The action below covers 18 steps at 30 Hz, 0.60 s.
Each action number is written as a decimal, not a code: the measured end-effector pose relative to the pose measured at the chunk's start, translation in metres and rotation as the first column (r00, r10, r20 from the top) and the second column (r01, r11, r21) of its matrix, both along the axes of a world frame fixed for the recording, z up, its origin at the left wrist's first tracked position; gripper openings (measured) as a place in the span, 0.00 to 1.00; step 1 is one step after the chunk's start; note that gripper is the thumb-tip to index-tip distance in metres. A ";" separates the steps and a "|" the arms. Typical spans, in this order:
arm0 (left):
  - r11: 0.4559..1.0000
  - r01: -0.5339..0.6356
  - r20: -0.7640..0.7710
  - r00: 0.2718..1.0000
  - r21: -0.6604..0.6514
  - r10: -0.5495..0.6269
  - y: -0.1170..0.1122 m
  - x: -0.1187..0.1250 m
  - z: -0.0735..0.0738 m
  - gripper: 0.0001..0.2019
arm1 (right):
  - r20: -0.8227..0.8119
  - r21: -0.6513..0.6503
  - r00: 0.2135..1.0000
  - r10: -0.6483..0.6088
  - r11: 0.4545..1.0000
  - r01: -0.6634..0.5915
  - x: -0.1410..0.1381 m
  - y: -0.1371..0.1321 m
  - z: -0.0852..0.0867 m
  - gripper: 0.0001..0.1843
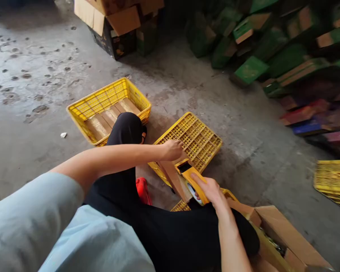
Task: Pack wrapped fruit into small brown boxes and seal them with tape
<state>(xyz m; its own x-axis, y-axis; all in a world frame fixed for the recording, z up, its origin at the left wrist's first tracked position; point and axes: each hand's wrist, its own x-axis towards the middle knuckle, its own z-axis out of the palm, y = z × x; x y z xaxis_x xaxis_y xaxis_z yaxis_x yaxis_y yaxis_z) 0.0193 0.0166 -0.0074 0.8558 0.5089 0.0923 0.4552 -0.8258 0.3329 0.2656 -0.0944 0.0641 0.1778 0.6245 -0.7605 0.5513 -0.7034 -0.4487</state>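
My right hand [208, 189] is wrapped round a yellow tape dispenser [196, 181], its white roll core showing on the lower side. The dispenser's dark front end rests over a narrow brown cardboard box [171, 173]. At the far end of that box my left hand [172, 150] is closed on it, fingers curled and partly hidden. An upturned yellow plastic crate [199, 141] lies beneath the box, its gridded bottom facing up. Clear tape seems to run along the box near the dispenser.
Left of my knee, a yellow basket [82, 109] holds several taped brown boxes [110, 115]. An open carton [288, 234] stands by my right leg. More yellow crates [332, 181] are at right. Green boxes [250, 70] pile up behind, blurred. A large open carton [121, 22] stands at the back.
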 end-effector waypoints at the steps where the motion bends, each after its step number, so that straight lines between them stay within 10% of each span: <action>1: 0.999 0.037 -0.001 0.999 0.008 -0.037 -0.001 0.000 0.000 0.28 | -0.006 0.003 1.000 -0.002 1.000 0.002 0.000 -0.001 0.001 0.27; 5: 0.983 0.183 0.030 0.983 -0.001 -0.183 -0.022 -0.018 -0.023 0.46 | -0.035 0.031 0.999 0.019 0.999 -0.018 0.002 -0.005 0.001 0.28; 18: 0.969 0.241 0.148 0.957 0.058 -0.248 0.006 -0.020 -0.061 0.40 | -0.139 0.050 0.990 -0.008 0.999 0.015 -0.001 0.006 0.023 0.27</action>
